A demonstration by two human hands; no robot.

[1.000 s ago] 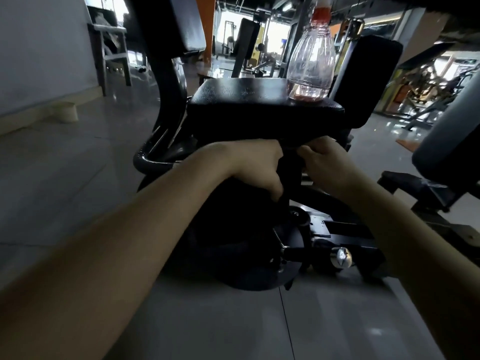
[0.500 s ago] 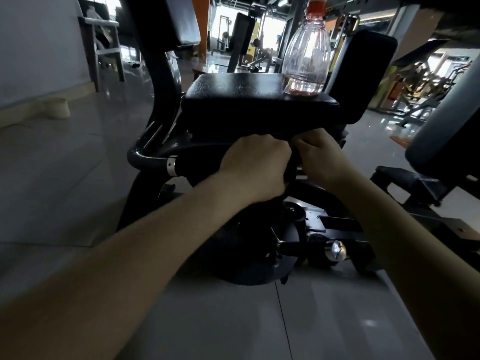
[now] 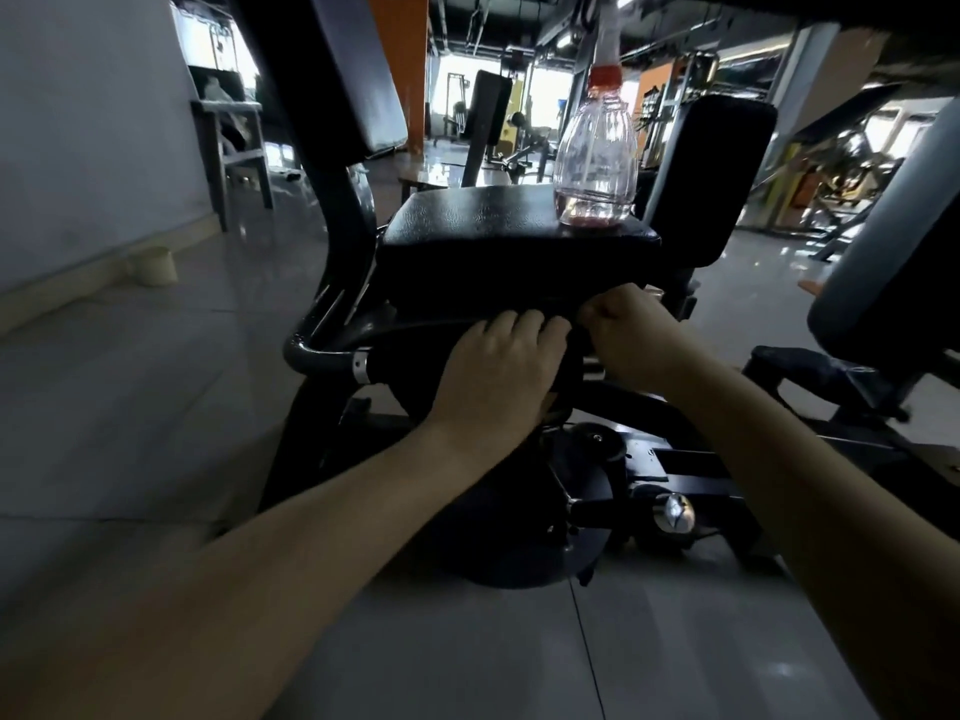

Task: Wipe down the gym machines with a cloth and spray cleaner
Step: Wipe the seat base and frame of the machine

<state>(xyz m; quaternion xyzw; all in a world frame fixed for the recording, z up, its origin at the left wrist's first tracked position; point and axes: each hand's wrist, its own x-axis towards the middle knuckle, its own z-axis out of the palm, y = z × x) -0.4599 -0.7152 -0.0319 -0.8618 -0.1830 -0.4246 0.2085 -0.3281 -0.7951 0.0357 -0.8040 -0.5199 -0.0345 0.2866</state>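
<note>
A black padded seat [image 3: 498,226] of a gym machine fills the middle. A clear spray bottle [image 3: 595,163] with a red collar stands on its right rear corner. Just under the seat's front edge, my left hand [image 3: 498,366] lies over a dark cloth [image 3: 410,371] draped on the machine's handle bar [image 3: 322,350], with the fingers curled over its top. My right hand [image 3: 623,335] is a fist beside it and pinches the cloth's other end against the seat's underside. The cloth is hard to tell from the black machine.
The machine's round base [image 3: 524,532] and a chrome knob [image 3: 674,514] sit on the grey tiled floor below my arms. A grey pad [image 3: 883,241] juts in from the right and a black backrest [image 3: 343,70] rises at the left. More gym machines stand behind.
My left hand and the cloth have slid right along the bar, uncovering its silver ring. My right hand stays at the seat's front edge. The view has tilted slightly.
</note>
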